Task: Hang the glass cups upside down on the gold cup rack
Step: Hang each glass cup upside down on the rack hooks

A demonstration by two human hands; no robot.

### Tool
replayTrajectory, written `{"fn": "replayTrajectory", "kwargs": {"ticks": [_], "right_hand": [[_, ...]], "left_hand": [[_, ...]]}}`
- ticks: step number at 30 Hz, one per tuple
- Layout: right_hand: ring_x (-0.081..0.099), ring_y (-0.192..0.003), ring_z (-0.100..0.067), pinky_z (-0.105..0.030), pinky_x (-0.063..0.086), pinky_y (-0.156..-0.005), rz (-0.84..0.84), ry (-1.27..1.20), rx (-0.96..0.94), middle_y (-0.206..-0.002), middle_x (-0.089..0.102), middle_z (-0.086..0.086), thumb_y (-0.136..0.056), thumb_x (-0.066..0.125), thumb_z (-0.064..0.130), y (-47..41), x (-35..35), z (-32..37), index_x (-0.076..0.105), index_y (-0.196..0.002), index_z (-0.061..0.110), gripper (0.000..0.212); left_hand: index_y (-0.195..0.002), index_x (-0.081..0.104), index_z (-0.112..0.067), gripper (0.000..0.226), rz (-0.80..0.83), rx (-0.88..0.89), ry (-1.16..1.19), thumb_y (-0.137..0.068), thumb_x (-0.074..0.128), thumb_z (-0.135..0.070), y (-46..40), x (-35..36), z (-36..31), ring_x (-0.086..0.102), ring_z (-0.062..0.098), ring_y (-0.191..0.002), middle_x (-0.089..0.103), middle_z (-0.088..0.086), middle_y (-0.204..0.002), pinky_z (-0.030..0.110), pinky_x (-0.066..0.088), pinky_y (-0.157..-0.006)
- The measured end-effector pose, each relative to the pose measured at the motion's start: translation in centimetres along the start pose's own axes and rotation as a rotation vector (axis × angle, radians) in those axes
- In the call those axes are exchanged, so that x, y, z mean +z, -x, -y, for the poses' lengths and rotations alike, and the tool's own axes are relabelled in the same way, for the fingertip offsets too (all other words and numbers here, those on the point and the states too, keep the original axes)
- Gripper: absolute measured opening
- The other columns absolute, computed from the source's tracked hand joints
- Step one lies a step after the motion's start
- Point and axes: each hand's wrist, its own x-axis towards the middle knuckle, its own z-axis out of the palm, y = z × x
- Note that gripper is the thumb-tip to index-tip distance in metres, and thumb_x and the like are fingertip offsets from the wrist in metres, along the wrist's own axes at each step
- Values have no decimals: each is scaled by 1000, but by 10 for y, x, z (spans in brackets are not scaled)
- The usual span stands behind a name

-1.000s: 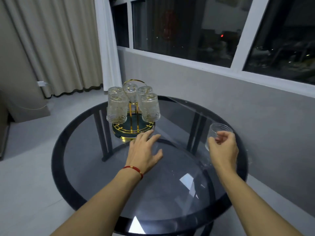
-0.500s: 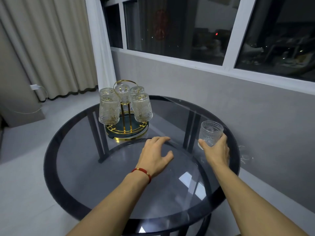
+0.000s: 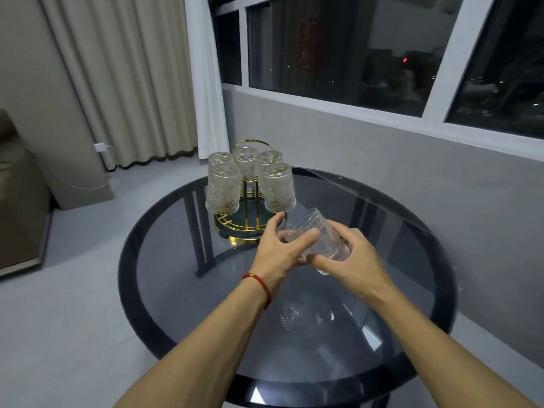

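Both hands now meet in the air just in front of the gold cup rack (image 3: 249, 213), where half a second ago they were well apart; the right hand (image 3: 351, 256), which then gripped the loose glass cup (image 3: 319, 238) upright at the table's right edge, far to the right of the rack, has carried it across and up, so that the cup now hangs clear of the round glass table (image 3: 164, 260), near the rack's base and tipped on a slant, one end towards the rack and the other down towards the person; the right fingers are curled around its ribbed side near the lower end; the left hand (image 3: 279, 251), which earlier hovered flat and spread above the tabletop in front of the rack, has risen to the cup as well, its thumb and fingers closing on the end nearer the rack, so the cup is pinched between the two hands; a red cord bracelet (image 3: 260, 285) circles the left wrist; the rack itself stands where it did, at the far side of the table, with inverted glass cups (image 3: 222, 184) on its pegs around the central post, four plainly seen, a fifth perhaps hidden behind the left one; a faint reflection of the held cup shows in the tabletop, nearer the person than the rack.
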Motion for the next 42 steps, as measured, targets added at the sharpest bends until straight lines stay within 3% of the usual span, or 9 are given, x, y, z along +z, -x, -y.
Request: {"fn": "replayTrajectory", "kwargs": {"ticks": [3,5,8,10,12,15,18,32,42], "right_hand": [[67,-121,2,-25,57,-99,53,-262,66,-139,66,16,-65,87,64,-4,16,11,57,-146,36,90],[75,-115,-12,-37,63,-94,84,-444,133,-131,76,-2,-76,84,60,-6,28,20,63,-136,26,72],[77,-109,-16,-43,63,-94,17,-440,116,-120,79,1,-80,84,51,-12,42,41,63,-132,25,61],[72,-112,-11,-39,59,-99,-97,-275,57,-126,74,8,-80,86,51,-22,44,63,62,-133,29,62],[66,-121,-12,-39,55,-102,-168,-94,-35,-134,69,9,-80,84,53,-31,43,88,60,-139,31,68],[57,-136,-21,-46,50,-112,-204,95,-144,-145,65,2,-83,81,52,-49,43,121,56,-148,28,74],[52,-142,-26,-46,45,-115,-205,224,-209,-150,62,-3,-87,78,51,-67,47,140,53,-153,23,76],[70,-117,-32,-46,51,-106,-128,477,-293,-133,74,-12,-86,77,44,-116,88,164,63,-146,16,68],[54,-125,-32,-42,41,-102,-28,657,-311,-125,73,-10,-99,65,39,-125,121,137,66,-131,12,42]], "left_hand": [[-145,41,-17,89,-125,-37,212,-73,92,-25,-2,-19,-7,76,20,-96,65,12,-123,40,64,-68],[-142,40,-15,88,-138,-56,293,-72,91,-27,-4,-31,-10,77,24,-95,70,12,-118,41,64,-69],[-140,42,-13,77,-116,-28,279,-80,82,-41,-8,-50,-7,73,26,-108,68,12,-127,44,63,-83],[-140,51,-18,61,-149,39,-28,-94,61,-56,-10,-65,-3,59,21,-127,62,3,-139,46,50,-106],[-142,53,-22,46,-209,161,-500,-104,45,-47,-16,-85,11,34,23,-147,50,-3,-149,40,26,-120],[-153,39,-22,55,-140,209,-1028,-102,46,-41,-23,-102,35,1,22,-157,23,1,-168,48,10,-126],[-159,23,-25,64,-51,184,-1272,-101,41,-45,-28,-107,52,-7,21,-157,3,-2,-172,50,5,-125],[-157,28,-18,68,-85,202,-1311,-97,46,-44,-29,-107,58,2,22,-157,1,-3,-172,49,7,-126],[-155,32,-16,66,-91,201,-1277,-94,46,-40,-26,-105,55,2,20,-157,4,-4,-171,48,7,-126]]}}
